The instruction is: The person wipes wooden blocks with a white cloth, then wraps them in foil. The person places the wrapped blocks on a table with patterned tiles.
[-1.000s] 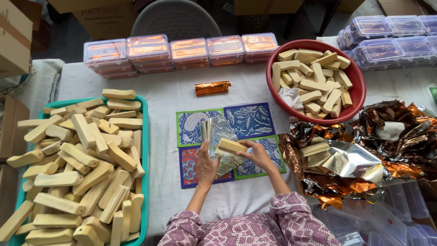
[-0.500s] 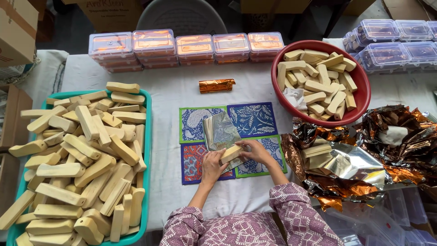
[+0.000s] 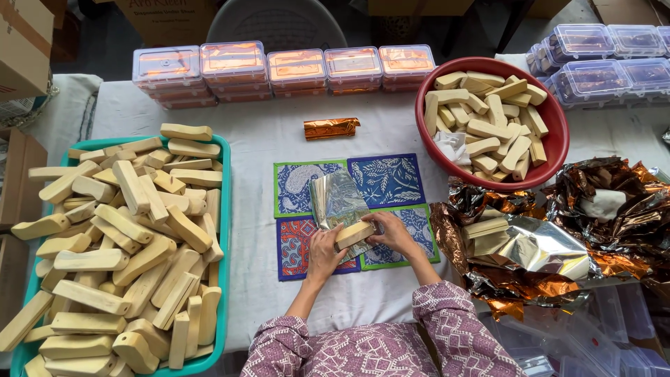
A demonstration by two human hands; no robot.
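Head view: both hands — left hand, right hand — clamp a pale bar on foil sheet; wrapping begins — next, probably folding foil from 12 o'clock.

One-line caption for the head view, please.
Both hands, left hand and right hand, hold a pale bar on silver foil.

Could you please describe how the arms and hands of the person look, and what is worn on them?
Both arms wear sleeves of purple-pink cloth with a small pale pattern, pushed up so the forearms are bare. The left hand and right hand are bare: no gloves, and no rings, bracelet or watch can be seen. The fingers look slim, with short plain nails as far as the view shows.
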